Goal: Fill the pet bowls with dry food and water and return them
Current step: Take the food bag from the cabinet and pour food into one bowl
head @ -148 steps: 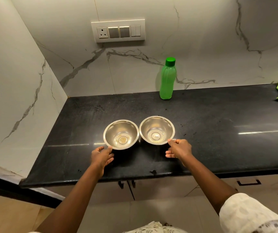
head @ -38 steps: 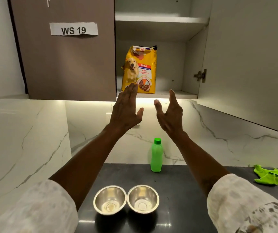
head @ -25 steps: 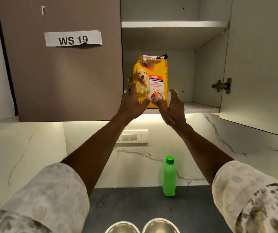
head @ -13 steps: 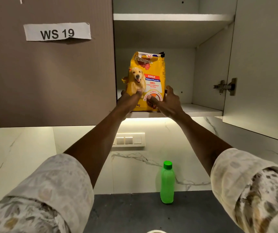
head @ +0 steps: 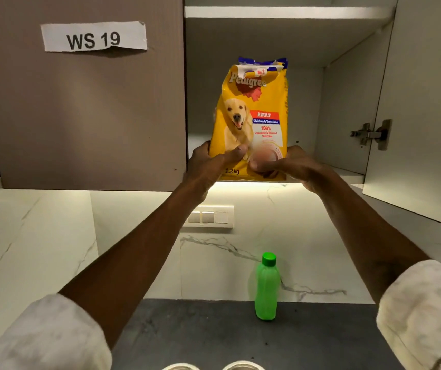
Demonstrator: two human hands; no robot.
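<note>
A yellow dog food bag [head: 254, 102] stands upright at the front edge of the lower shelf in the open wall cupboard. My left hand [head: 208, 164] grips its lower left corner, thumb across the front. My right hand [head: 291, 165] grips the lower right corner the same way. A green water bottle [head: 266, 288] with its cap on stands on the dark counter against the wall. The rims of the two steel bowls [head: 179, 367] [head: 243, 365] just show at the bottom edge.
The cupboard's right door [head: 424, 102] hangs open beside my right arm. The left door [head: 86, 108] is shut and carries a paper label. A switch plate [head: 211, 217] sits on the marble wall below the shelf. The black counter [head: 200, 335] runs below.
Both hands rose from the bowls to the cupboard and closed on the bag's lower corners. The bag has slid forward to the shelf's front edge.
</note>
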